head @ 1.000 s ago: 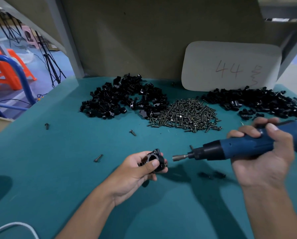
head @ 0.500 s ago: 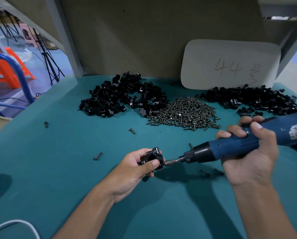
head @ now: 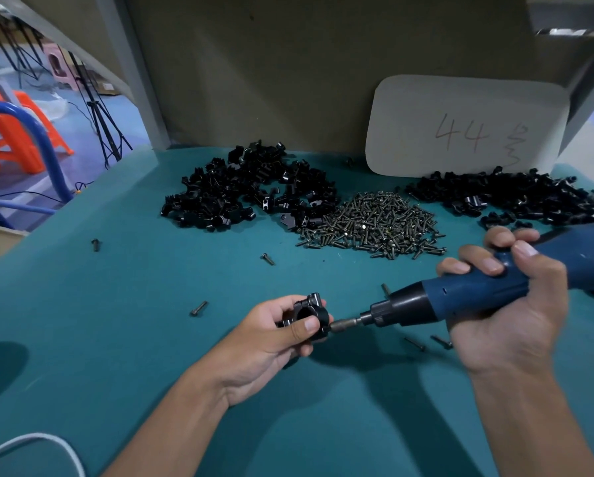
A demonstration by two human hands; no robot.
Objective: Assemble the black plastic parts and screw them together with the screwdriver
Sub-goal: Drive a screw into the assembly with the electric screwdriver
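My left hand (head: 271, 342) grips a small black plastic clamp assembly (head: 307, 313) a little above the green table, thumb across its front. My right hand (head: 505, 304) holds a blue electric screwdriver (head: 461, 294) pointing left, its bit tip touching the right side of the assembly. A pile of screws (head: 375, 225) lies behind, between a left heap of black plastic parts (head: 251, 191) and a right heap of black plastic parts (head: 516, 197).
Loose screws (head: 198, 308) lie scattered on the green table (head: 99, 321), two more screws (head: 426, 343) under the screwdriver. A white card marked 44 (head: 467, 129) leans on the back wall. A white cable (head: 47, 445) curves at the front left corner.
My right hand brought the screwdriver leftward until its bit met the assembly. My left hand stayed nearly in place, holding the part.
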